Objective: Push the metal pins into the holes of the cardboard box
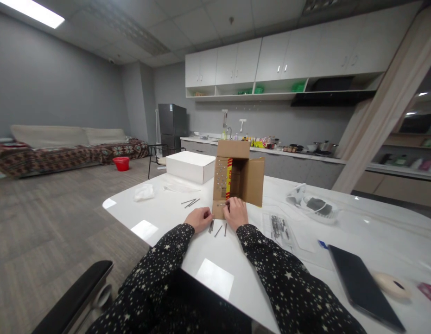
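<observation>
An open cardboard box [239,183] stands on the white table with its flaps spread toward me and to the sides. Small light dots, possibly nail heads, cover its left face, and a few more show on the front flap [218,211]. My right hand [236,212] rests at that flap, fingers curled together over its right part. Just left of the flap, my left hand [200,219] lies low, its thumb and fingers closed; whatever they hold is hidden. Several long nails [218,231] lie below the hands, and others [191,202] lie farther left.
A white box [191,166] stands behind on the left, near a crumpled plastic bag [144,192]. To the right are a clear case of small metal parts [281,229], a white device with a cable [318,208], a dark tablet [363,283] and a beige mouse [391,284].
</observation>
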{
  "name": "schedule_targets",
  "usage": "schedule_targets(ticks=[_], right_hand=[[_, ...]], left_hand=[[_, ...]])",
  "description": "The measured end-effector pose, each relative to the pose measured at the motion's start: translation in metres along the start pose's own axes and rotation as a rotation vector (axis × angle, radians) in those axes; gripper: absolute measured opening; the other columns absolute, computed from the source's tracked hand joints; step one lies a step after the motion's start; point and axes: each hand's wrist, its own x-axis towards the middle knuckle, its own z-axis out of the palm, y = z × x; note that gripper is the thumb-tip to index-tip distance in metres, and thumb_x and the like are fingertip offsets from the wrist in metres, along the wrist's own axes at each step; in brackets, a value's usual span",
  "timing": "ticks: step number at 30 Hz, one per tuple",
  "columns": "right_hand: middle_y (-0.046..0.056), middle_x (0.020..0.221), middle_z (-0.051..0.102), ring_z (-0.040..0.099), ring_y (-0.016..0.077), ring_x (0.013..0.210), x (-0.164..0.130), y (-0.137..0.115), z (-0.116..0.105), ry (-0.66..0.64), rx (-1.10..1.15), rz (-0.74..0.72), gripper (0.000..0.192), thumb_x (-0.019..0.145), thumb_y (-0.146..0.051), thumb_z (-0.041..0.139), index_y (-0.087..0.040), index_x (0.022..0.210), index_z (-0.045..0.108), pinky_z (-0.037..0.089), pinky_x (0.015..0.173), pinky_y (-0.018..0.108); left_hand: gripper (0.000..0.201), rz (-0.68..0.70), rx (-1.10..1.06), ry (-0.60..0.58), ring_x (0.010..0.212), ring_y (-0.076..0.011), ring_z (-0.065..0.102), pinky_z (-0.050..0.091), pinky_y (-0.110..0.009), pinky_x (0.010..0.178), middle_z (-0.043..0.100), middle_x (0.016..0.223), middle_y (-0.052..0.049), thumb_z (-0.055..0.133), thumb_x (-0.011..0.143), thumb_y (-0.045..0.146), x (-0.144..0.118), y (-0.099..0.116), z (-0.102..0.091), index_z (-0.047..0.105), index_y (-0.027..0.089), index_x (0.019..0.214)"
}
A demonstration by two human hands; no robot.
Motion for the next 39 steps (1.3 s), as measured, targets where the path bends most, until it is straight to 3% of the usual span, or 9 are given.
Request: schedule_targets(ticks=[39], right_hand=[[0.006, 0.089, 0.058, 0.052, 0.0209, 0.089, 0.0016, 0.0016, 0.0006, 0.023, 0.212, -0.055, 0.012, 0.079, -0.012, 0.045, -0.019, 0.089, 0.05, 0.034, 0.078, 0.033]], left_hand=[[0.027, 0.009, 0.007, 0.006, 0.059, -0.013, 0.05, 0.031, -0.024, 0.056, 0.061, 0.065, -0.001, 0.048, 0.081, 0.041, -0.0025, 0.0038, -0.002, 0.06, 0.018, 0.072]])
